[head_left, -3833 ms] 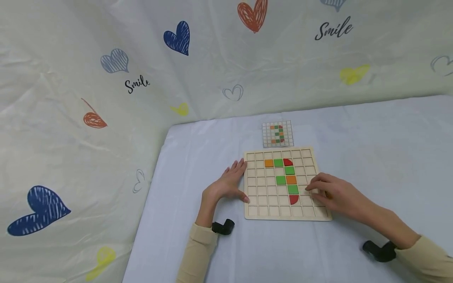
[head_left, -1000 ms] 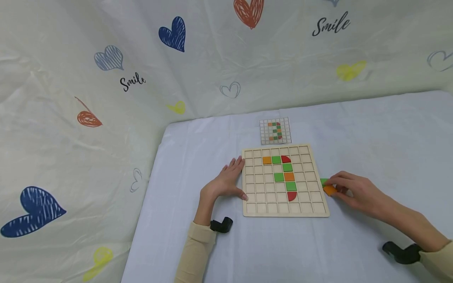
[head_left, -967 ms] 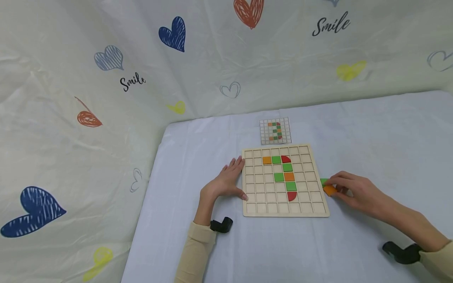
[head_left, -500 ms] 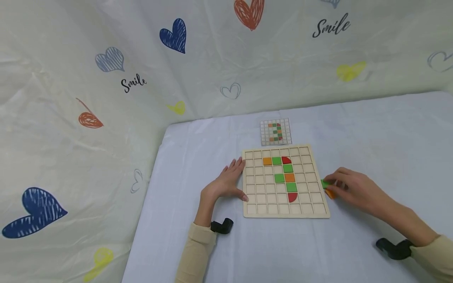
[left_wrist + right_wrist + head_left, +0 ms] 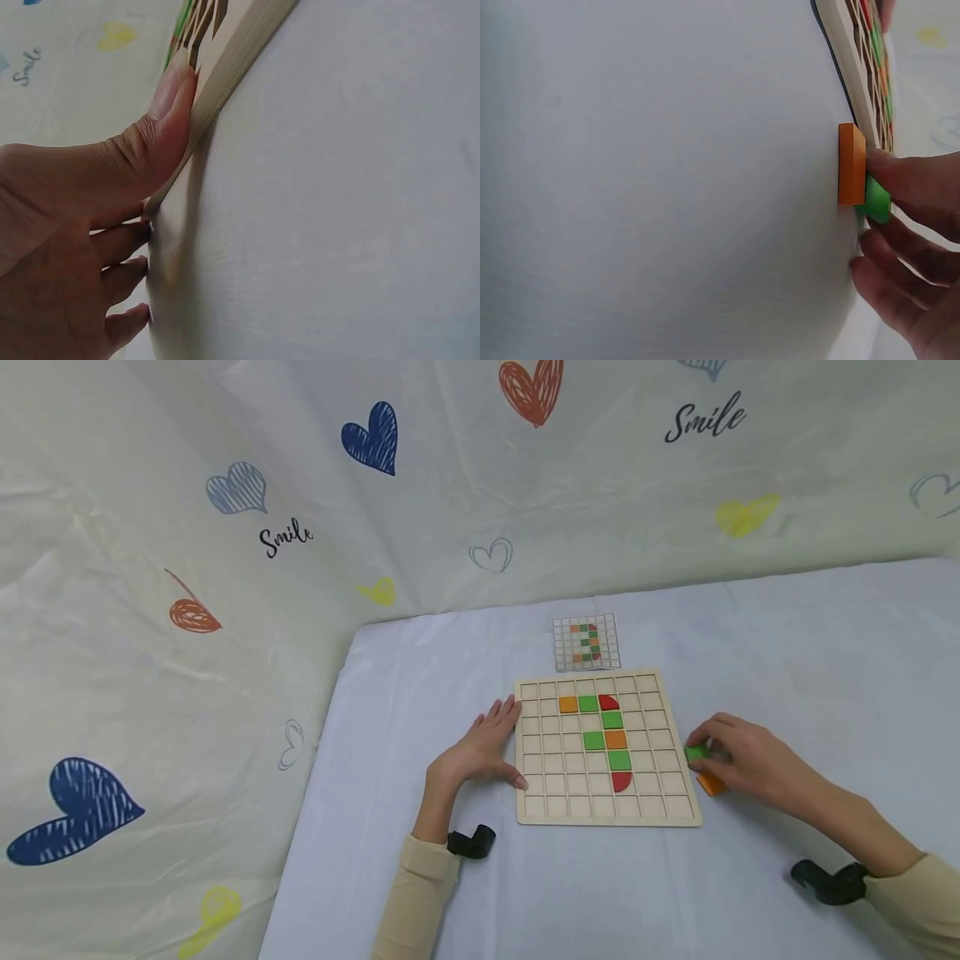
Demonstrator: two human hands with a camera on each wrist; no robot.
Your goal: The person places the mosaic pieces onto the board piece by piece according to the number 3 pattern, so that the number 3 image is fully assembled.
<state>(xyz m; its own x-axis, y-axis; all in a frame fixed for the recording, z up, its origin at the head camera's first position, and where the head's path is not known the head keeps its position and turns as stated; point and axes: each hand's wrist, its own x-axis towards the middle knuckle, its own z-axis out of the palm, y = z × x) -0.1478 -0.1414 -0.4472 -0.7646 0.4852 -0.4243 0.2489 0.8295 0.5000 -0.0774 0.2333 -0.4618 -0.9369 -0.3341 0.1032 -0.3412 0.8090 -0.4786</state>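
Observation:
A wooden grid board (image 5: 534, 820) lies on the white cloth, with several orange, green and red tiles forming a curved figure in its cells. My left hand (image 5: 480, 752) lies along the board's left edge with fingers spread. Its thumb (image 5: 171, 101) rests over the rim in the left wrist view. Just right of the board, my right hand (image 5: 750, 760) pinches a green tile (image 5: 695, 752) between thumb and fingers. An orange tile (image 5: 711, 784) sits on the cloth beside it. In the right wrist view, that orange block partly covers the green one.
Behind the board lies a small printed card (image 5: 587, 642) showing a gridded tile pattern. White cloth (image 5: 600, 893) covers the table. A pale sheet (image 5: 420, 510) with printed hearts hangs behind and to the left. Black wrist cameras (image 5: 471, 842) stick out from both wrists.
My right hand has moved right, off the board, to the loose tiles. Its fingers have shifted from the orange tile to the green one. The left hand stays at the board's edge.

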